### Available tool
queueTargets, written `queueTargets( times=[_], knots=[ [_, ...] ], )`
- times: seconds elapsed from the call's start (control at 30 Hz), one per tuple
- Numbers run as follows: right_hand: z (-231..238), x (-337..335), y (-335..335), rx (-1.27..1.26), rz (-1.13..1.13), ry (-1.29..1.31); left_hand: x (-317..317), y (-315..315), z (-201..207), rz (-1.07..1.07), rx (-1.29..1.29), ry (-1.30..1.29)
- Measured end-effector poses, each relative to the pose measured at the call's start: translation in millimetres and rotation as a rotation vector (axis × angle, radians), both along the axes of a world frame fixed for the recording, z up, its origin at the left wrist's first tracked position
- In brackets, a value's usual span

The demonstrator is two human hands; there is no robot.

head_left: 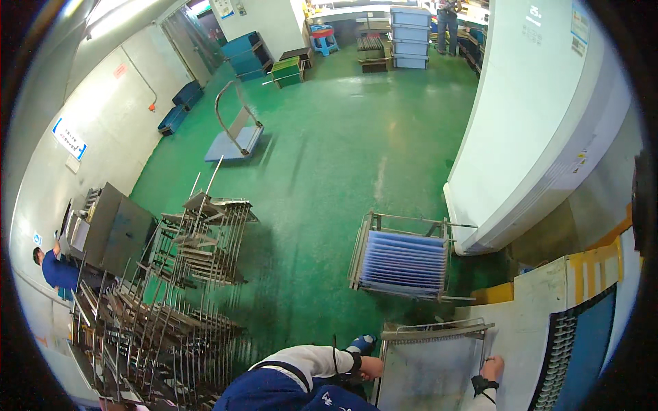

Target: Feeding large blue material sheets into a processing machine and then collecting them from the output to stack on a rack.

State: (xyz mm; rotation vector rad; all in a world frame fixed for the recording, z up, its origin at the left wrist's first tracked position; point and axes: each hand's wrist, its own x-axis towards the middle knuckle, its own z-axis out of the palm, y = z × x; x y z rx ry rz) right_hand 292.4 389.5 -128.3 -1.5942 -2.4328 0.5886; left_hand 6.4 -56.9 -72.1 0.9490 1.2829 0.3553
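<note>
Low in front of me is a metal-framed rack [432, 373], with a flat greyish sheet-like face and a row of small teeth along its far bar. My left hand [371, 368] closes at the rack's left edge, fingers curled. At the opposite side, my right hand [492, 368] is also closed, against the right rail; its fingertips are partly hidden. A little farther off, a second metal rack [401, 257] stands on the floor, holding several translucent blue sheets in a row.
Many metal racks [171, 329] crowd the left. A flatbed trolley [233, 144] stands on the green floor [329, 157]. To the right are a tall white cabinet [528, 123] and a machine with a blue belt [576, 349]. Blue crates [410, 38] stack far back. Two people stand farther away.
</note>
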Motion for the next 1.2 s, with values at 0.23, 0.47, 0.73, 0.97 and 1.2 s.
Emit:
queueTargets(
  times=[0.23, 0.47, 0.73, 0.97, 1.2],
  knots=[
    [52.5, -38.3, -29.0, -0.508, -0.177, 0.250, -7.4, 2.4, -49.2, -0.101, 0.409, 0.305],
    [4.3, -0.8, -26.8, -0.213, 0.172, -0.057, -57.6, 75.2, 57.1, 0.411, 0.468, 0.341],
    [27.9, 17.6, -99.9, 0.236, -0.221, -0.149, -52.9, 104.6, 60.6, 0.456, 0.579, 0.523],
    [44.7, 0.7, -128.4, 0.174, -0.272, -0.112, -58.2, 117.3, 79.4, 0.613, 0.710, 0.801],
    [50.8, 2.2, -142.8, 0.110, -0.265, -0.038, -59.5, 122.3, 55.6, 0.478, 0.285, 0.603]
  ],
)
